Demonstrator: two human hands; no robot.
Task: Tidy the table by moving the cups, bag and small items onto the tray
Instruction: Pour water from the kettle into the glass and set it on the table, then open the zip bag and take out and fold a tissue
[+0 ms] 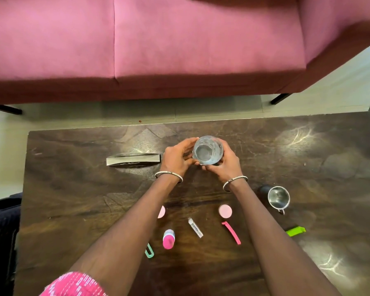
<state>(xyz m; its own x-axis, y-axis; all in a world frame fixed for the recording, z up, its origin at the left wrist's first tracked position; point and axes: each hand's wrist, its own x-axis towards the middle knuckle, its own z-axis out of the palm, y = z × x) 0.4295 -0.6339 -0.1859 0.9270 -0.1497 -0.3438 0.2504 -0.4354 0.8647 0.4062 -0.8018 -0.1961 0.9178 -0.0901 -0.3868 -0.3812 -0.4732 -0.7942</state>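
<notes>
A clear glass cup (207, 149) stands upright near the middle of the dark wooden table (77, 199). My left hand (177, 158) and my right hand (222, 162) both wrap around its sides. A steel cup (278, 197) with a handle stands to the right. A silver foil bag (133, 159) lies flat to the left. Nearer to me lie two pink round lids (225, 211), a pink-capped small bottle (168, 239), a white tube (195, 227), a pink hair clip (231, 232), a teal clip (149, 251) and a green clip (295, 230). No tray is in view.
A pink sofa (158, 43) stands beyond the table's far edge, with a strip of pale floor (137, 112) between them. A dark object (0, 231) sits off the table's left edge.
</notes>
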